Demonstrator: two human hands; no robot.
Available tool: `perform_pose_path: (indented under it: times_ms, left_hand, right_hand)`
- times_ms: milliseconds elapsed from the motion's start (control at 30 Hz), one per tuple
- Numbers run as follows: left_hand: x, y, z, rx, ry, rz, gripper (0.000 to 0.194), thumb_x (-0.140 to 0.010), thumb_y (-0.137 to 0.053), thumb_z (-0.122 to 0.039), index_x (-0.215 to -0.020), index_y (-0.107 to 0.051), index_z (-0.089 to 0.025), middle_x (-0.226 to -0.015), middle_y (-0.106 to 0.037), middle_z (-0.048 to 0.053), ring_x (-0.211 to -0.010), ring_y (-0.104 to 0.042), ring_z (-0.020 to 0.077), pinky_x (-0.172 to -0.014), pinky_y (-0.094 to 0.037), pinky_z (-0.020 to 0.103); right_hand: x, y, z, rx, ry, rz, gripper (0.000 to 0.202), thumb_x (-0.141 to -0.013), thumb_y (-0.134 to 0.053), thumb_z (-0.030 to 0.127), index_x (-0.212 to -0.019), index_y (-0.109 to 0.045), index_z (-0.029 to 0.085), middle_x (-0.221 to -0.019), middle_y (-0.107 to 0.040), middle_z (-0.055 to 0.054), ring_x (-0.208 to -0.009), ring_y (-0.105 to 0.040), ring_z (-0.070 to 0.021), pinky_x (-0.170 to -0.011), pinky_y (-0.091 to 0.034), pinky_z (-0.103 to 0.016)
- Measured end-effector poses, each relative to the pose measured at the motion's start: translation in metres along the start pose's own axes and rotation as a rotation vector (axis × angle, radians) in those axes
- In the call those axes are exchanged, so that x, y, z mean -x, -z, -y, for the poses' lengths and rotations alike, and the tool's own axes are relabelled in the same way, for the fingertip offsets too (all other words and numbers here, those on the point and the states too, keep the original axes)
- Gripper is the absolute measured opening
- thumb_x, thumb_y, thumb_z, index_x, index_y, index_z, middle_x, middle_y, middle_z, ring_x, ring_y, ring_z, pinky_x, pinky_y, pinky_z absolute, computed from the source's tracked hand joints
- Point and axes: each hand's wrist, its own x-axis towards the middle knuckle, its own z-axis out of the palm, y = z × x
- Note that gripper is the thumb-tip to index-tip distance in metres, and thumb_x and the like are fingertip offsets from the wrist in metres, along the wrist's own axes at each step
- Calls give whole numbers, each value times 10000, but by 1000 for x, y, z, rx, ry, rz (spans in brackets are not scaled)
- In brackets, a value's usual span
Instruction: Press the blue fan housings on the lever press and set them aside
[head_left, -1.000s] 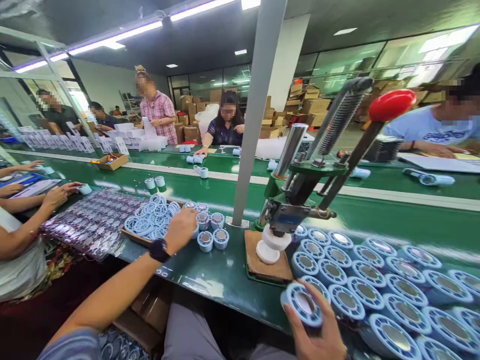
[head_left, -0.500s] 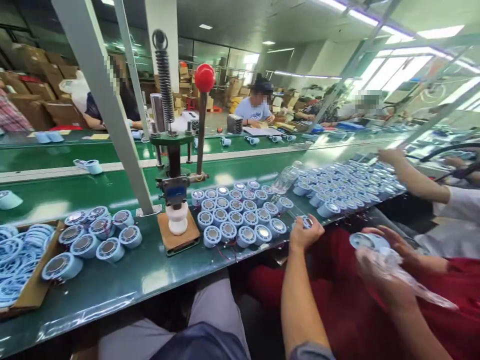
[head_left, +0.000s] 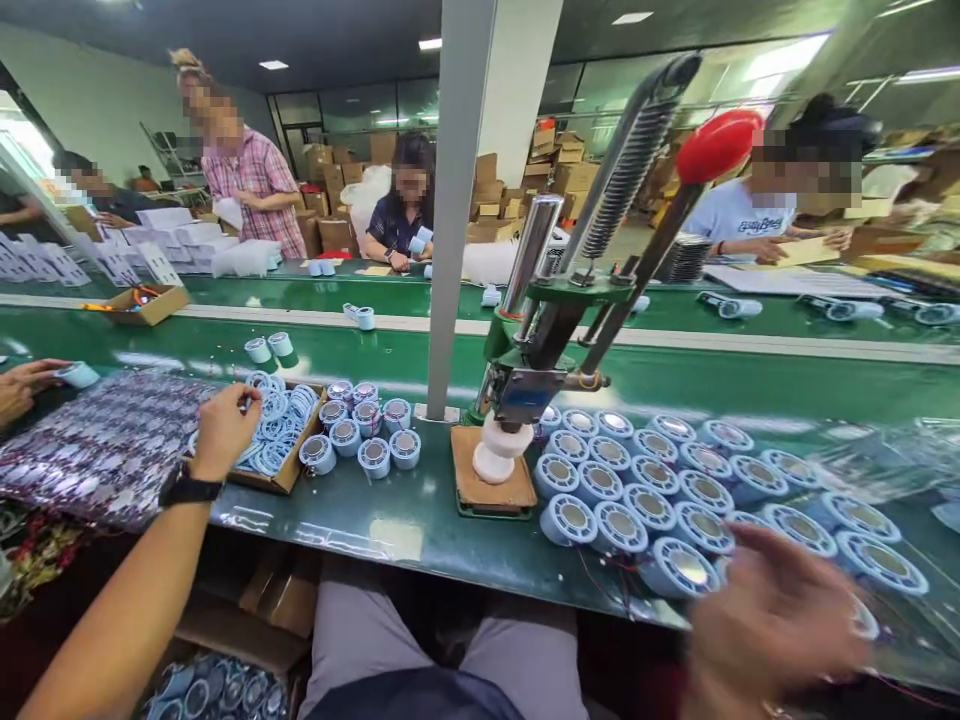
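My left hand (head_left: 229, 425), with a black watch at the wrist, is over a cardboard box (head_left: 281, 482) of light-blue plastic rings (head_left: 281, 412). Its fingers are pinched together; what they hold, if anything, I cannot make out. Smeared by motion, my right hand (head_left: 780, 610) is at the front right, above or beside light-blue round housings (head_left: 619, 525) with metal discs in their tops. In front of me stands a hand press (head_left: 532, 385) with a red lever knob (head_left: 716, 145). Its white pressing head is over a white block (head_left: 493, 462) on a brown base plate.
More housings (head_left: 345, 437) stand between box and press. A grey post (head_left: 454, 220) rises behind them. Flat parts (head_left: 97, 435) cover the left bench, where a co-worker's hand (head_left: 26, 390) holds a blue part. A green conveyor (head_left: 360, 350) runs behind. Below is a container of parts (head_left: 217, 690).
The view has swung left, bringing my left hand at the ring box into sight. My right hand, earlier closed near the housings' front edge, is now blurred in motion. The press lever still stands raised.
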Motion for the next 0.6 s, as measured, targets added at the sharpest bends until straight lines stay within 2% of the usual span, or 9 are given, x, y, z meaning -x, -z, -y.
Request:
perform_pose_path:
  times_ms: [33,100,167,200,267,300,400,500,600]
  left_hand:
    - [15,-5,-14,33,-31,38,249,-887,-443,-300,-976,-622,-152,-900,-648,-16,-846,-599,149,-862,-476,271]
    - [52,-25,-45,125,-152,205,168,-840,-534,-314,-853,-659,-204,-814,-693,-16,-715,-622,158,-718,-512,247]
    - [91,-54,-75,308,-354,476,148,-832,-526,-246,-831,-672,-224,-822,-717,23,-715,-640,194,-707,-538,296]
    - [109,-70,-87,345,-414,491,173,-838,-498,-216,-828,-671,-223,-831,-720,42,-750,-651,212,-741,-549,330]
    - [134,-98,-102,373,-440,355,205,-856,-460,-194,-834,-664,-202,-967,-725,102,-901,-659,258,-838,-552,418]
    - [142,-108,-105,387,-427,272,217,-874,-445,-196,-845,-660,-193,-1038,-717,123,-975,-650,275,-879,-545,454]
    - [148,-122,-97,474,-382,160,247,-923,-411,-200,-929,-658,-187,-1153,-694,132,-1096,-628,273,-952,-529,491]
    - [150,-117,-82,540,-369,201,248,-942,-441,-210,-1073,-652,-202,-1198,-689,113,-1149,-617,249,-1003,-518,474]
    - [158,-110,-75,507,-411,284,331,-903,-588,-274,-1230,-615,-225,-1323,-639,103,-1248,-558,268,-1066,-478,489]
  right_hand:
    - [20,-28,22,-36,86,85,423,-941,-453,368,-1335,-564,261,-1167,-610,-160,-1071,-594,-323,-958,-477,-575]
    - [50,-91,64,-108,290,488,393,-927,-456,227,-1295,-594,223,-1145,-626,-137,-1046,-622,-266,-921,-543,-479]
    - [65,-151,97,-106,356,670,455,-868,-533,154,-1315,-593,213,-1243,-590,-134,-1095,-617,-250,-933,-558,-425]
    - [67,-176,108,-87,362,712,496,-838,-578,135,-1327,-592,217,-1300,-557,-141,-1129,-603,-263,-944,-555,-430]
    - [67,-211,119,-41,364,752,528,-792,-657,117,-1306,-618,231,-1337,-529,-154,-1151,-585,-303,-937,-551,-468]
    - [66,-220,121,-21,369,773,506,-786,-675,113,-1277,-639,232,-1323,-538,-157,-1152,-579,-318,-935,-546,-489]
    - [71,-215,115,25,383,811,425,-824,-640,104,-1230,-661,226,-1282,-566,-156,-1135,-572,-328,-941,-532,-526]
    - [88,-181,98,58,387,824,434,-856,-544,82,-1251,-640,237,-1355,-512,-165,-1168,-549,-331,-950,-524,-544]
    - [107,-138,79,4,378,808,503,-844,-427,33,-1252,-618,258,-1459,-414,-132,-1307,-472,-304,-1018,-502,-518]
